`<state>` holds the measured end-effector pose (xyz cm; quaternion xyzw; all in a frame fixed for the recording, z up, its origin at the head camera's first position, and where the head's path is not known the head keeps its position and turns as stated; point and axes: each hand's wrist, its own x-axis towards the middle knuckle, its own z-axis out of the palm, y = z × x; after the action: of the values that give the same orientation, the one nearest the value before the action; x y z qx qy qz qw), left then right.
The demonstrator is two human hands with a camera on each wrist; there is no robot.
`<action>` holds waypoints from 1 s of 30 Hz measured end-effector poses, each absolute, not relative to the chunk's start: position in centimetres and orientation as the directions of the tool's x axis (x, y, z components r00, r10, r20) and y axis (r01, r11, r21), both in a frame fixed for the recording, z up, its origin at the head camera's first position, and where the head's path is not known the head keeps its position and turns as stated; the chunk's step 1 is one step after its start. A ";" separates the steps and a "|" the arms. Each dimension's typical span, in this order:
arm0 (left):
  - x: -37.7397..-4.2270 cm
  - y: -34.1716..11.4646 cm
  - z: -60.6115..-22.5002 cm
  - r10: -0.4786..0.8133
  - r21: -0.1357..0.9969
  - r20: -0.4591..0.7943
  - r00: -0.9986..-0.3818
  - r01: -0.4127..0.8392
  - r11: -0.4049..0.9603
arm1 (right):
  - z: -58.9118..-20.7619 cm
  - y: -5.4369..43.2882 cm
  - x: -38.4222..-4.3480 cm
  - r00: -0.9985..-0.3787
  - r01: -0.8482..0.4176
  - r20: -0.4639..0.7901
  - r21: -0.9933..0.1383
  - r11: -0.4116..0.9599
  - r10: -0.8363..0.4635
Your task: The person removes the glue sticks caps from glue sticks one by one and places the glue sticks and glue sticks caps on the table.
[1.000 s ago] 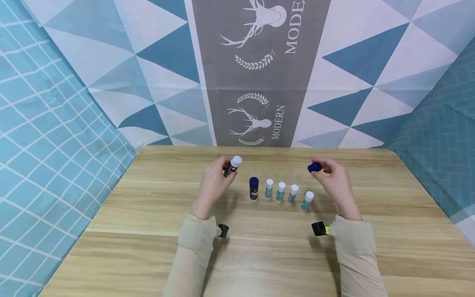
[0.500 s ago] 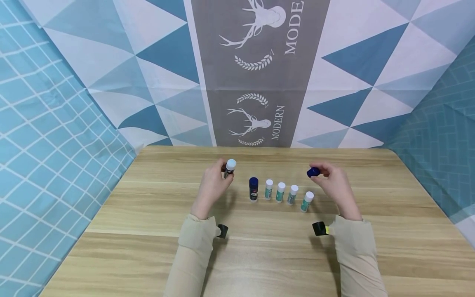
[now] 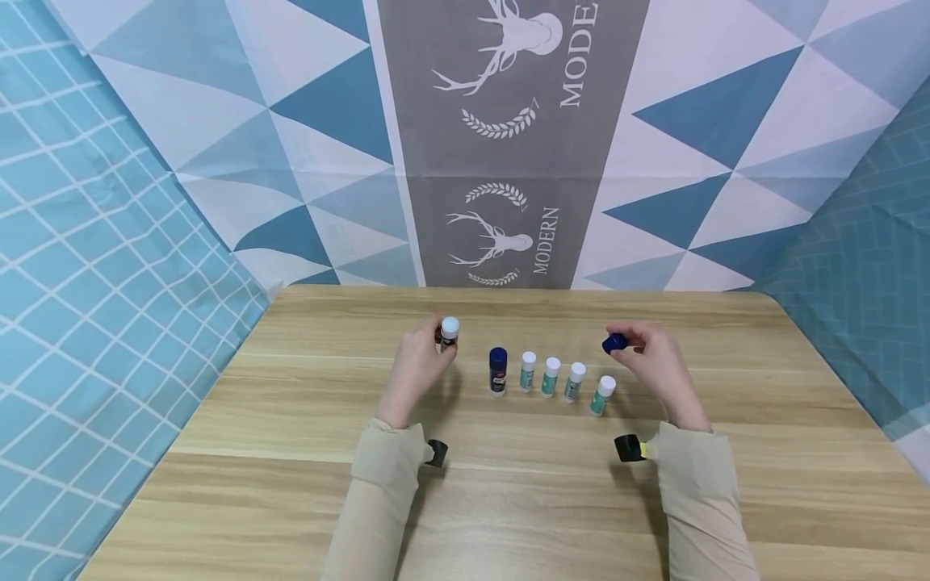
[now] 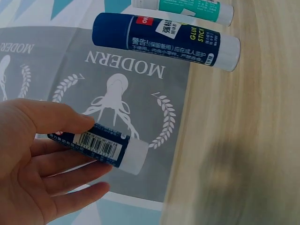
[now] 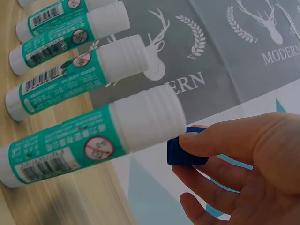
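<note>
My left hand (image 3: 416,365) holds a dark blue glue stick (image 4: 112,149) between thumb and fingers; in the head view its white end faces up. Its far end is hidden in the grip. My right hand (image 3: 659,365) pinches a small dark blue cap (image 5: 185,151) by thumb and fingertips, above the table. Between the hands, a blue-capped glue stick (image 3: 497,373) stands upright, nearest to the left hand. Several green-labelled glue sticks (image 5: 93,136) with white caps stand in a row right of it, the last one close to the right hand.
The wooden table (image 3: 538,500) reaches back to a patterned cloth (image 3: 501,145) with grey, white and blue areas. Blue cloth (image 3: 94,290) hangs along the left side. Small black wrist cameras (image 3: 437,453) sit at both cuffs.
My left hand has tipped the glue stick from leaning right to more upright, its white end shifting left and nearer to me. The right hand has lowered the cap slightly toward me.
</note>
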<state>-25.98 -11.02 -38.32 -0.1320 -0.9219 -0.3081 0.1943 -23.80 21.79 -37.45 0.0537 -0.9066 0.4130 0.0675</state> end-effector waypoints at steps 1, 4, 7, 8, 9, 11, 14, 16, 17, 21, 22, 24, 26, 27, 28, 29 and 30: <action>-26.0 -11.0 -38.4 0.118 0.526 0.427 -0.896 0.353 0.774 | -37.5 21.8 -23.8 -0.987 -0.145 0.154 -0.744 0.653 -0.043; -26.1 -11.1 -38.7 0.103 0.553 0.380 -0.919 0.316 0.771 | -37.8 21.9 -23.9 -0.991 -0.126 0.122 -0.744 0.656 -0.052; -26.3 -11.1 -39.0 0.103 0.557 0.361 -0.927 0.303 0.773 | -38.1 22.0 -24.0 -0.991 -0.129 0.115 -0.741 0.659 -0.065; -26.3 -11.1 -39.1 0.103 0.558 0.356 -0.929 0.299 0.774 | -38.2 22.1 -24.0 -0.991 -0.130 0.114 -0.738 0.663 -0.067; -26.4 -11.2 -39.2 0.103 0.558 0.353 -0.930 0.298 0.775 | -38.2 22.1 -24.0 -0.991 -0.129 0.113 -0.737 0.664 -0.067; -26.5 -11.2 -39.4 0.101 0.557 0.348 -0.932 0.292 0.777 | -38.4 22.2 -24.0 -0.992 -0.123 0.106 -0.734 0.668 -0.065; -26.7 -11.2 -39.6 0.093 0.561 0.337 -0.937 0.279 0.779 | -38.6 22.3 -24.1 -0.994 -0.108 0.090 -0.728 0.677 -0.061; -26.7 -11.2 -39.8 0.090 0.563 0.325 -0.942 0.269 0.781 | -38.9 22.3 -24.2 -0.995 -0.098 0.080 -0.726 0.680 -0.058; -26.8 -11.2 -39.9 0.090 0.563 0.318 -0.944 0.264 0.783 | -39.0 22.4 -24.2 -0.996 -0.094 0.075 -0.726 0.682 -0.057; -26.9 -11.2 -40.1 0.090 0.566 0.305 -0.948 0.257 0.783 | -39.5 22.5 -24.4 -0.996 -0.085 0.058 -0.729 0.679 -0.063; -26.9 -11.3 -40.2 0.093 0.565 0.306 -0.947 0.259 0.784 | -39.7 22.6 -24.4 -0.996 -0.084 0.055 -0.732 0.676 -0.064; -27.0 -11.3 -40.3 0.095 0.562 0.308 -0.947 0.261 0.785 | -39.9 22.6 -24.5 -0.996 -0.085 0.052 -0.738 0.669 -0.069; -27.0 -11.3 -40.5 0.098 0.560 0.301 -0.949 0.259 0.787 | -40.2 22.7 -24.5 -0.997 -0.081 0.049 -0.741 0.667 -0.068; -27.1 -11.3 -40.6 0.099 0.559 0.296 -0.950 0.257 0.789 | -40.2 22.7 -24.5 -0.997 -0.076 0.045 -0.740 0.668 -0.064; -27.1 -11.3 -40.7 0.102 0.558 0.293 -0.951 0.256 0.790 | -40.3 22.7 -24.5 -0.997 -0.073 0.042 -0.737 0.672 -0.062; -27.1 -11.3 -40.8 0.102 0.558 0.288 -0.952 0.253 0.790 | -40.4 22.8 -24.6 -0.997 -0.069 0.039 -0.731 0.679 -0.060; -27.2 -11.3 -40.9 0.102 0.560 0.284 -0.953 0.251 0.789 | -40.4 22.8 -24.6 -0.998 -0.066 0.036 -0.726 0.684 -0.058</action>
<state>-27.17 -11.34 -40.89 -0.0943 -0.9382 -0.3106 0.1199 -24.59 22.78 -40.44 0.0338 -0.9177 0.3958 0.0048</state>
